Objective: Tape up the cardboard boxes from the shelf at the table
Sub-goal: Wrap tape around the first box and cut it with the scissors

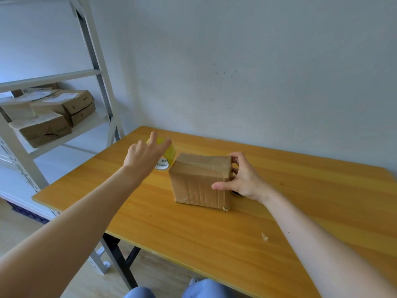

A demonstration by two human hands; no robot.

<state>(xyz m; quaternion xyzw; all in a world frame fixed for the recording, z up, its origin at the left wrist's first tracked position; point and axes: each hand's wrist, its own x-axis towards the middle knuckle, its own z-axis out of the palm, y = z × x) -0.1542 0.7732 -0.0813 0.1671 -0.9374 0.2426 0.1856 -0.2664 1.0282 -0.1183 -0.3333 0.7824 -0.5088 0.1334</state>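
A brown cardboard box (200, 180) wrapped in tape stands on the wooden table (214, 229). My right hand (242, 179) grips the box's right end, thumb on the near face and fingers round the far corner. A yellowish tape roll (168, 157) with a white printed core lies just behind and left of the box. My left hand (144, 154) hovers over the roll with fingers spread, partly hiding it; I cannot tell whether it touches the roll.
A grey metal shelf (64, 134) stands at the left with several flat cardboard boxes (62, 106) stacked on it. A dark object (237, 193) peeks out under my right hand. A small scrap (264, 236) lies near the table's front edge. A wall runs behind the table.
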